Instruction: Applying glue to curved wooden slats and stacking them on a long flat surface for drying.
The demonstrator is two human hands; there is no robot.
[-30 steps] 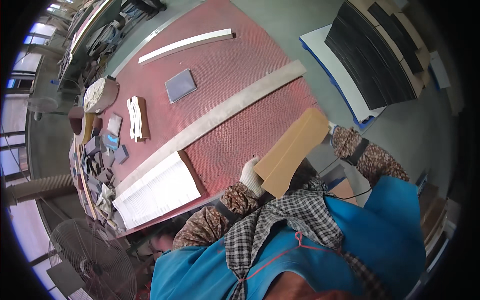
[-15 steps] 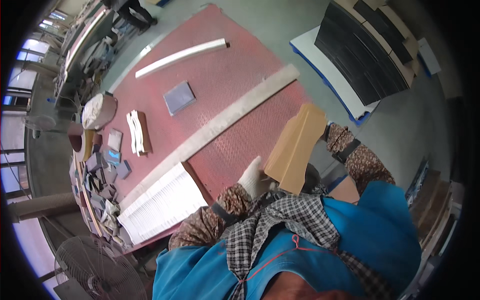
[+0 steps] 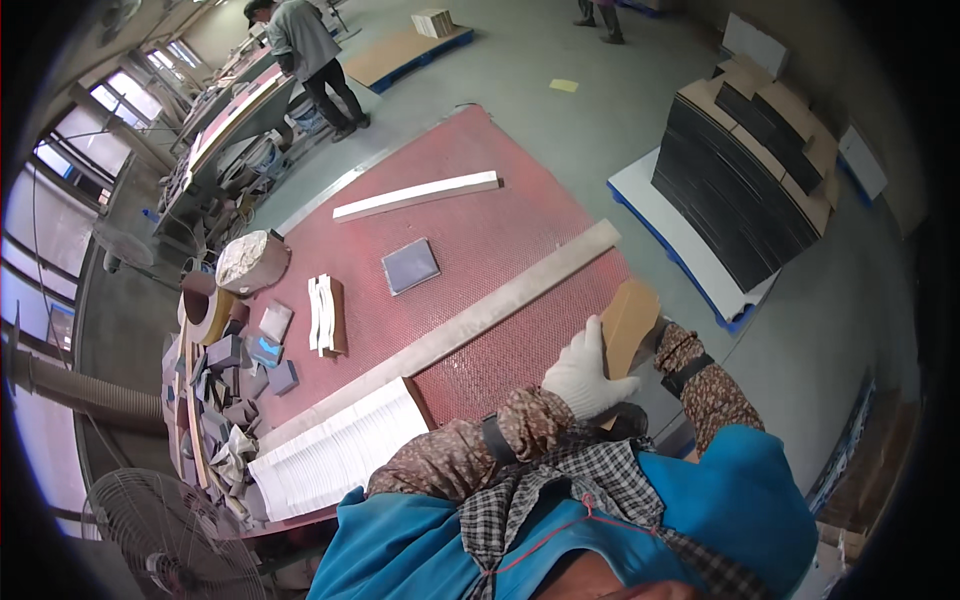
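A tan, curved wooden board (image 3: 630, 318) stands tilted between my hands at the table's right edge. My left hand (image 3: 588, 375), in a white glove, grips its lower left side, fingers along the edge and thumb across the lower part. At the board's right side is my right hand (image 3: 655, 337), closed on it and mostly hidden behind it. Left of my hands, a row of white-edged curved pieces (image 3: 345, 450) lies packed together on the table near my left forearm.
On the red mat-topped table (image 3: 510, 360) lie a long pale straight bar (image 3: 470, 325), a grey sanding pad (image 3: 410, 267), a white strip (image 3: 415, 196) and two wavy white-edged pieces (image 3: 322, 315). Abrasive blocks crowd the left edge. A pallet of dark-edged boards (image 3: 735, 185) stands right; another person (image 3: 312, 60) stands beyond.
My left hand has moved from below the board up onto its left side. The board has turned and shows less of its broad face. My view has tilted up, showing more of the room.
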